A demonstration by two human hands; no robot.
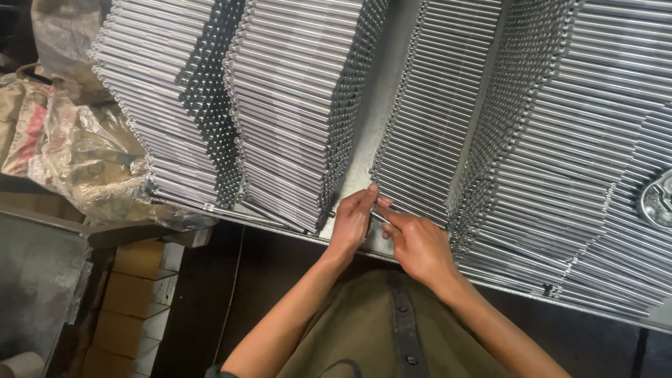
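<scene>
Both hands, the left hand and right hand, pinch one thin steel rod between pressed-together fingers at the tabletop edge, steadying it beside the neatly stacked rod rows.

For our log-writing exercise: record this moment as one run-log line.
left hand: pinching rod end | right hand: fingers on same metal rod | rod stack: rows on metal table
</scene>
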